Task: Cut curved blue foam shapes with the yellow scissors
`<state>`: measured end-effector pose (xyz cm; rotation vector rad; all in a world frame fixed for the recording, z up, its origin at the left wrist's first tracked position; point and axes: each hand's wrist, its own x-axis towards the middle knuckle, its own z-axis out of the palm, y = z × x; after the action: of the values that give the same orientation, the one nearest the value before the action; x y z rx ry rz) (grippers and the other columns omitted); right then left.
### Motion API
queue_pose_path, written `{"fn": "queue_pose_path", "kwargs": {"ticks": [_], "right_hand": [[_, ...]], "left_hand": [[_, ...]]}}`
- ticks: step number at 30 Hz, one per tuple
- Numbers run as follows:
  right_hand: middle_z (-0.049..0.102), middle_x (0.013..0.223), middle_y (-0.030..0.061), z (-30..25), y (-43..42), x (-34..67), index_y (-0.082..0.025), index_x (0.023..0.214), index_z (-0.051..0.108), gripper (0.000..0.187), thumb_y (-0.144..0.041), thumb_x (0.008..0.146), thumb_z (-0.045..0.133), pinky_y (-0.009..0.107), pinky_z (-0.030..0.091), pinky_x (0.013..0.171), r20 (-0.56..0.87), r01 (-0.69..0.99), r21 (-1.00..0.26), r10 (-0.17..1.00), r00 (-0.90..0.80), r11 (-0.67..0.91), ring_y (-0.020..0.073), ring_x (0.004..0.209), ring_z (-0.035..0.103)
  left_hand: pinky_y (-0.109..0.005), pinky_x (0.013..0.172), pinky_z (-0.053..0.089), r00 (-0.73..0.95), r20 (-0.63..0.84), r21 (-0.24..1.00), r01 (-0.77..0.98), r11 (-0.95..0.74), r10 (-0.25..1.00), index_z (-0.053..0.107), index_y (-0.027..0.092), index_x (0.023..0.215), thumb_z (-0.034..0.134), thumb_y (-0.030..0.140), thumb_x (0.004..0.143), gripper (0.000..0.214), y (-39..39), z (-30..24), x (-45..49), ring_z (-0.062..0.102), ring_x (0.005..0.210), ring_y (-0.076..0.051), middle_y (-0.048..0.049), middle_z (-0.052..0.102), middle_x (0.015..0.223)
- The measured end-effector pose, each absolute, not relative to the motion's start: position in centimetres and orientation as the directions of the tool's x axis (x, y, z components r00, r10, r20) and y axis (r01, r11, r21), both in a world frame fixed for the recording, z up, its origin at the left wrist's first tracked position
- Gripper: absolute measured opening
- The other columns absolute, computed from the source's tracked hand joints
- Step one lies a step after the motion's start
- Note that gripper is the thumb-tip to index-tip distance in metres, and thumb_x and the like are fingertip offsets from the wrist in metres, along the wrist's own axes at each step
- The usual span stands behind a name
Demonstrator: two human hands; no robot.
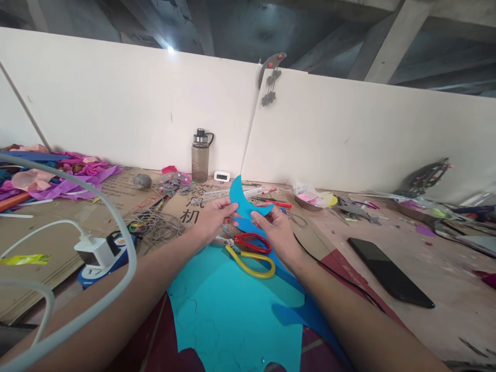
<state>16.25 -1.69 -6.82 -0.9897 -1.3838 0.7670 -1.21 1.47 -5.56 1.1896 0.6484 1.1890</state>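
Note:
Both my hands hold up a blue crescent-shaped foam cutout [242, 200] above the table. My left hand [212, 219] pinches its left edge with fingers closed. My right hand [276, 229] grips its lower right side, fingers closed too. Under my hands lie scissors [251, 251] with one red and one yellow handle loop. They rest on a large turquoise foam sheet [232, 310] with cut-out edges. A darker blue foam piece [302, 312] sits beneath my right forearm.
A black phone [390, 271] lies to the right. A grey water bottle [200, 155] and small white timer [222, 176] stand by the white partition. A white charger [95, 251] with cables sits left, beside tangled string [157, 225]. Pink and purple paper scraps [70, 178] lie far left.

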Motion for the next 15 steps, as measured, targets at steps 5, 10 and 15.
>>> {"fn": "queue_pose_path", "kwargs": {"ticks": [5, 10, 15], "right_hand": [[0.074, 0.079, 0.0045, -6.66, -1.8, 15.94, -0.02, 0.082, 0.067, 0.036, -0.052, 0.072, 0.078, 0.037, 0.057, 0.068, 0.429, 0.064, -0.903, 0.902, 0.057, 0.425, 0.0213, 0.069, 0.067], [0.071, 0.073, 0.0034, -6.98, -1.78, 15.98, -0.019, 0.08, 0.064, 0.04, -0.055, 0.071, 0.079, 0.036, 0.055, 0.065, 0.439, 0.11, -0.897, 0.893, 0.101, 0.428, 0.0208, 0.065, 0.065], [0.064, 0.064, -0.0002, -6.59, -2.16, 15.95, -0.019, 0.076, 0.061, 0.038, -0.053, 0.072, 0.078, 0.03, 0.046, 0.056, 0.424, 0.174, -0.899, 0.898, 0.114, 0.402, 0.0157, 0.057, 0.055]], "left_hand": [[-0.024, 0.053, 0.05, 0.31, 0.19, 0.945, -0.314, -0.088, 0.931, 0.065, 0.013, 0.071, 0.084, 0.047, 0.065, 0.04, 1.45, -5.68, -1.32, 0.059, 0.052, -0.011, -0.0027, 0.065, 0.065], [-0.02, 0.051, 0.044, 0.325, 0.213, 0.949, -0.294, -0.116, 0.921, 0.064, 0.013, 0.07, 0.082, 0.047, 0.069, 0.039, 1.53, -5.8, -1.44, 0.054, 0.054, -0.008, -0.0018, 0.063, 0.066], [-0.018, 0.045, 0.033, 0.366, 0.205, 0.935, -0.348, -0.07, 0.908, 0.06, 0.014, 0.07, 0.082, 0.046, 0.071, 0.038, 1.22, -5.51, -1.44, 0.047, 0.048, -0.006, 0.0017, 0.055, 0.054]]}}
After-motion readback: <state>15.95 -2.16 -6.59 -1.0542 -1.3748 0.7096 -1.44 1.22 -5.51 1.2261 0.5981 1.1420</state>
